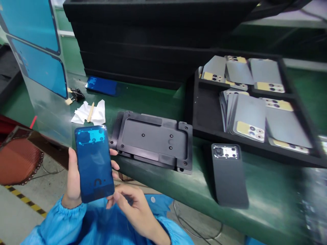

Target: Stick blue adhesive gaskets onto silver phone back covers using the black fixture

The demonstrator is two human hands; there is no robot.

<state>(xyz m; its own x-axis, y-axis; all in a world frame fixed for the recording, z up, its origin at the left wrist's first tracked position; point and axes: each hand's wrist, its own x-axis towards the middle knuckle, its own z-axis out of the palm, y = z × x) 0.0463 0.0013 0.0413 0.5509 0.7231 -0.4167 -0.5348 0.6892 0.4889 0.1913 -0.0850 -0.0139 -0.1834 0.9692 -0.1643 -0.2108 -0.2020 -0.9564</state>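
Observation:
Upright in my left hand (73, 177) is a phone-shaped panel (95, 163) covered in glossy blue film, with camera cutouts at its top. The thumb lies along its left edge and the fingertips show past its right edge. My right hand (133, 204) is closed in a pinch at the panel's lower right corner; whether it grips the film or the panel itself is hard to tell. Just beyond the hands, a black metal fixture (155, 137) with a phone-shaped recess lies on the green bench (199, 190).
A black phone (230, 180) lies to the right. Behind it, a black tray (206, 112) holds several grey back covers (250, 115). A wooden stick (90, 112) rests on white tissue (100, 114) near a binder clip (77, 94). Blue film sheets (38, 64) hang at left.

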